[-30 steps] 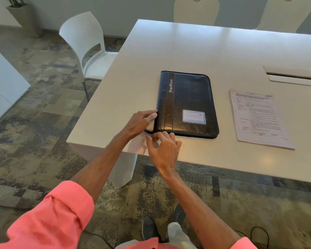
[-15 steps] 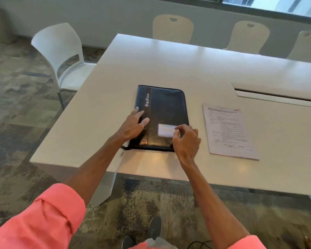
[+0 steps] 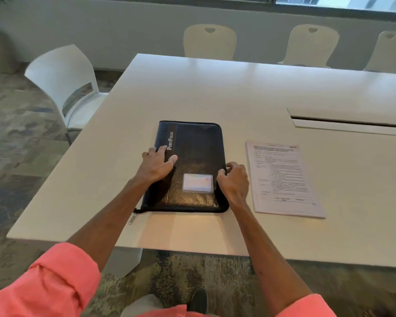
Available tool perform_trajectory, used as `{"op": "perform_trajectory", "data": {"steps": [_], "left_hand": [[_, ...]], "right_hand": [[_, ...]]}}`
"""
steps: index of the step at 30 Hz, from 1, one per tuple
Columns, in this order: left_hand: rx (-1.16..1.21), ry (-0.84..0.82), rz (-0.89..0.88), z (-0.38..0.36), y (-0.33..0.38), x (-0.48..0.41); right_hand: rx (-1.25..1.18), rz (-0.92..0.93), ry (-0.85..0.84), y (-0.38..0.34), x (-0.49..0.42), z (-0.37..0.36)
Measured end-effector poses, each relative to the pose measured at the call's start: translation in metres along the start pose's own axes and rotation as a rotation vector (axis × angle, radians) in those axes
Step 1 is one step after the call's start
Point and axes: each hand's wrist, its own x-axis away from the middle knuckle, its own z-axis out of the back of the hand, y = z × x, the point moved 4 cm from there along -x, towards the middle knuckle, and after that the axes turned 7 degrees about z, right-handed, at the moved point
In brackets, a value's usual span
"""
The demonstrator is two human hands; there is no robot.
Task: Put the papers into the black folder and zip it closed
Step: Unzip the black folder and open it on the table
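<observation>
The black folder [image 3: 197,152], marked "PortFolio" and bearing a card window, lies shut on the white table [image 3: 215,88]. My left hand [image 3: 156,165] rests flat on its left side, fingers straight. My right hand [image 3: 234,181] is at the folder's right edge with thumb and fingers curled, pinching at the zip line; the pull itself is hidden under the fingers. A metal zip tab [image 3: 132,218] sticks out at the folder's near left corner. The stack of printed papers [image 3: 284,179] lies on the table just right of my right hand.
A white chair [image 3: 64,83] stands at the table's left side. Beige chairs [image 3: 209,42] line the far side. A long cable slot [image 3: 352,122] runs across the table's right part. The table's near edge is close below the folder.
My right hand has travelled from the folder's near left corner along the near edge and up onto the right edge. My left hand slid from the corner onto the cover.
</observation>
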Motion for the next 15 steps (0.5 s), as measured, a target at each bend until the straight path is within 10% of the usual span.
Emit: {"op": "perform_trajectory", "data": {"steps": [15], "left_hand": [[-0.022, 0.186, 0.032, 0.024, 0.019, -0.004]], "right_hand": [[-0.118, -0.193, 0.024, 0.005, -0.033, 0.005]]}}
